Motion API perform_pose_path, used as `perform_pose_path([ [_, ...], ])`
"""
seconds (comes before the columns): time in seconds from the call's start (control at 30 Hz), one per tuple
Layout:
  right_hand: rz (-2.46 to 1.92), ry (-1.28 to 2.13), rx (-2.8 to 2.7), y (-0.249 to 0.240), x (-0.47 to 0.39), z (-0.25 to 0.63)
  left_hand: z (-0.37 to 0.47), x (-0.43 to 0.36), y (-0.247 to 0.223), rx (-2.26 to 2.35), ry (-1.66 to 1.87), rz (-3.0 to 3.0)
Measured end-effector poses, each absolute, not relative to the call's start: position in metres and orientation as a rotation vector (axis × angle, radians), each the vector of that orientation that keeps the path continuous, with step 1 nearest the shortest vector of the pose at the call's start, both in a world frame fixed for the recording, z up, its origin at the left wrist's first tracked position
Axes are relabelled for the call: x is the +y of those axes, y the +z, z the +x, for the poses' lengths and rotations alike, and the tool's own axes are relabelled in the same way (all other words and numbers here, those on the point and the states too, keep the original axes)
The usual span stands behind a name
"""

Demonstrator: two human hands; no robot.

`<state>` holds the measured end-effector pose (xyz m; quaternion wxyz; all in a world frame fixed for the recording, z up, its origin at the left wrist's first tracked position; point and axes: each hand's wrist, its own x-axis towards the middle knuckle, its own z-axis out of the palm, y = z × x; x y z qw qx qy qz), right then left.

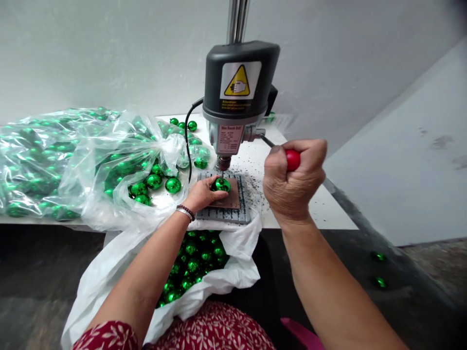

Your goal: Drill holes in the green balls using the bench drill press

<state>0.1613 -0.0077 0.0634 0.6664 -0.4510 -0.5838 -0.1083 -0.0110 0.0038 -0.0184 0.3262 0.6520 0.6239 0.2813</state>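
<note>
My left hand (205,194) is closed on a shiny green Christmas ball (222,184), pinching it between thumb and fingers on a brown board (233,199). That board lies on the grey slotted base (241,215) of a small bench drill (239,92). Directly above the ball is the drill chuck (224,163), its thin bit reaching down to the ball's top; whether it has gone in I cannot tell. My right hand (295,180) wraps round the red knob (293,159) of the drill's feed lever (267,141), to the right of the drill head.
Clear plastic bags (47,165) full of green balls cover the table's left side. Below the table edge, a white bag (239,282) holds many more. Dark shavings (253,187) lie around the base. A black cable (188,141) hangs left of the drill. Two balls (380,282) rest on the floor.
</note>
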Motion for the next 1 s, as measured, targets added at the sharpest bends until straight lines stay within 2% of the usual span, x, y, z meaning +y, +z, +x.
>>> perform_pose_path([
  [0.4,-0.914,-0.195,-1.322,0.032,-0.011,0.159,-0.017,0.004,-0.026,1.559,0.785,1.760],
  [0.77,-1.105,-0.064,-1.323,0.120,0.014,0.160,-0.015,-0.022,-0.015,1.585,0.912,1.701],
  [0.9,-1.146,-0.027,-1.330,0.120,0.013,0.160,-0.047,-0.061,0.002,1.406,0.611,1.856],
  [1.0,-1.130,-0.046,-1.325,0.116,0.013,0.161,-0.076,-0.082,0.016,1.474,0.422,1.850],
])
